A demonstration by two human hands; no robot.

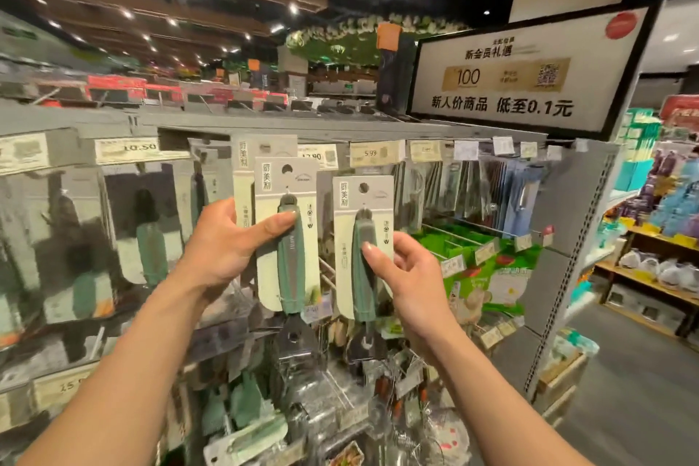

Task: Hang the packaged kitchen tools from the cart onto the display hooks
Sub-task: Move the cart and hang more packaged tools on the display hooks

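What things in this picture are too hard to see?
All in the head view:
- The hooks behind the left package and right package: covered by their cards.
- The tool heads under the handles: dark and blurred.
- The far-left price tag: smeared by motion.
- The small tags at right: too small to read.

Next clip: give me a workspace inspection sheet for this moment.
Surface: display rack, rows of packaged tools hanging, price tags along the top.
Job's things: two carded green-handled tools, left package and right package, both held up before the rack, neither visibly hooked.
Clutter: mixed packages piled below.
Grips: left grip holds left package; right grip pinches right package.
Cables: nothing seen.
Surroundings: promotion sign, store shelves right.
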